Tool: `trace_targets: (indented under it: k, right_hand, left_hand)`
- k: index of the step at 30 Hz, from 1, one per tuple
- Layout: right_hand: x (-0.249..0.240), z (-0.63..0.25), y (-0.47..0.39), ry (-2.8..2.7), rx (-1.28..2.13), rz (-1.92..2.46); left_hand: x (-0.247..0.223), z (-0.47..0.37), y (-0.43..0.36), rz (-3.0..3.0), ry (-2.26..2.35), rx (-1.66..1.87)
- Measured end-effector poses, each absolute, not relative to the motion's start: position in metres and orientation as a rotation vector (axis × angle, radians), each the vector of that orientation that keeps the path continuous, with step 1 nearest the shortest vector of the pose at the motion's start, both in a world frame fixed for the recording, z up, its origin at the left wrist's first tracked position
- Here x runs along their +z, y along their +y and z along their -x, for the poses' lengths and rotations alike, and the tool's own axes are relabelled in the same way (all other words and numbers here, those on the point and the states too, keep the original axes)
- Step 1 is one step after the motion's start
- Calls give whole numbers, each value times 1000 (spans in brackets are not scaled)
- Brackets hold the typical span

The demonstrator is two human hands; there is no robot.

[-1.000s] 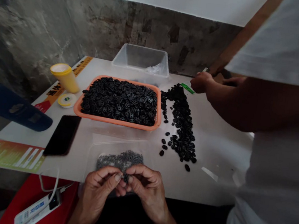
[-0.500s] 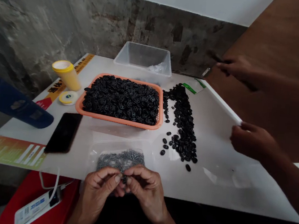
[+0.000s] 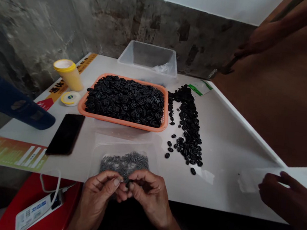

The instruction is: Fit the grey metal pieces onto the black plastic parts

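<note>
1. White table (image 3: pixel 223 138): spans the middle of the frame.
2. Orange basket (image 3: pixel 121 122): centre, heaped with black oval pieces (image 3: pixel 124 100); more lie loose on the table, to its right.
3. Clear tub (image 3: pixel 96 156): lower centre, holding small grey metal parts (image 3: pixel 139 160).
4. Right hand (image 3: pixel 152 195): lower centre, thumb and fingers pinching a small dark piece.
5. Left hand (image 3: pixel 100 194): just beside it, thumb and forefinger pressed together; whether anything is between them, I cannot tell.
6. Small dark piece (image 3: pixel 128 183): at the right fingertips, in front of the tub.
</note>
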State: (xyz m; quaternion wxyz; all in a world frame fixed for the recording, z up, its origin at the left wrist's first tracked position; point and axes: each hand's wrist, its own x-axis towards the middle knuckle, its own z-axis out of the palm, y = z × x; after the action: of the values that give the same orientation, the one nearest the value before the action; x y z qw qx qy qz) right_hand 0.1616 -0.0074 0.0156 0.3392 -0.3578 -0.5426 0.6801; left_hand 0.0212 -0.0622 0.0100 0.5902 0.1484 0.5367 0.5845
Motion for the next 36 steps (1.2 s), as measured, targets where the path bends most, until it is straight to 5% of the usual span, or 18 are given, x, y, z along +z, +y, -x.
trace_targets:
  k: [36]
  right_hand:
    - [14, -154, -12, -1251, 1785, 835]
  left_hand:
    - [5, -24, -76, -583, 1475, 1402]
